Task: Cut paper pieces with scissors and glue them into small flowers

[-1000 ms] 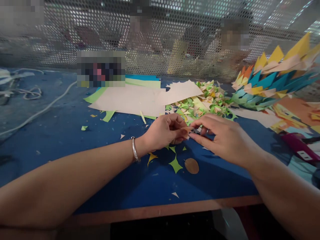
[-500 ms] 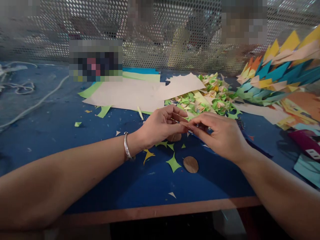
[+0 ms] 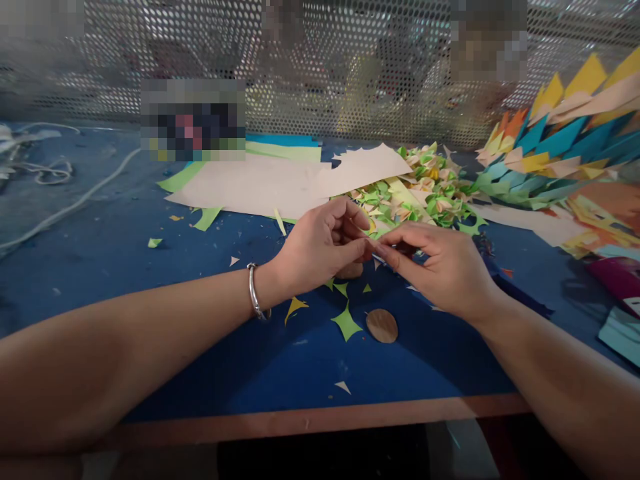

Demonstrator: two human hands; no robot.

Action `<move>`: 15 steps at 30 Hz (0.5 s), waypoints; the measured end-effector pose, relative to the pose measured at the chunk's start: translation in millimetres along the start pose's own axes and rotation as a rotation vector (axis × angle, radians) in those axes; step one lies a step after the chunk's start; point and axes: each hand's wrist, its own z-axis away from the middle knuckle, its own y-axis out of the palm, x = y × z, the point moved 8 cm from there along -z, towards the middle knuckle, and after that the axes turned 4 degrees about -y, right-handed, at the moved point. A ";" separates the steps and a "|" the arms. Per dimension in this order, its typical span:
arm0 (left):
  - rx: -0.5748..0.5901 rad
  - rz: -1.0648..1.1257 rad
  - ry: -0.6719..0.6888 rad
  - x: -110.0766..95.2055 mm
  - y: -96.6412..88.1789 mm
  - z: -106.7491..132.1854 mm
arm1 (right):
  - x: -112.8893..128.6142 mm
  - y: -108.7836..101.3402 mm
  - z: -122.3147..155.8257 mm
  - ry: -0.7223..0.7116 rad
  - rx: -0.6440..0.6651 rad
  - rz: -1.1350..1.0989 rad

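Observation:
My left hand point(image 3: 327, 240), a silver bangle at its wrist, is closed in a pinch above the table. Its fingertips meet those of my right hand point(image 3: 435, 263), which is pinched as well. Whatever is between the fingers is too small and covered to make out. Under my left hand lies a partly hidden brown round piece point(image 3: 350, 271). Closer to the front edge is a second brown disc point(image 3: 382, 326), oval in view, flat on the blue table point(image 3: 300, 373). Beside it is a green four-pointed paper scrap point(image 3: 347, 323).
Behind my hands are large pale paper sheets point(image 3: 250, 183) and a heap of small folded green and peach papers point(image 3: 435, 180). A layered structure of folded paper points point(image 3: 565, 140) stands at right. A white cord point(image 3: 85, 197) runs along the left. Perforated metal point(image 3: 345, 73) closes the back.
Both hands keep the pinch, fingertips together, with my left hand raised slightly. A thin tan edge seen at the fingertips earlier is now hidden. The view has shifted slightly.

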 end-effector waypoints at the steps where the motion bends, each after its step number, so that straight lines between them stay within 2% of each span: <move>1: -0.004 -0.014 0.022 -1.7 0.3 0.7 | -0.1 -0.7 0.2 0.007 -0.007 0.005; 5: -0.058 -0.074 0.085 -5.5 -2.3 2.4 | 1.5 -4.6 0.3 0.018 -0.039 0.010; 10: -0.006 0.059 -0.049 4.7 0.3 -0.1 | -0.5 -8.0 1.3 0.030 -0.070 -0.010; 15: 0.001 0.168 -0.096 6.8 -0.2 -1.6 | -7.6 -9.4 3.3 0.084 -0.079 -0.058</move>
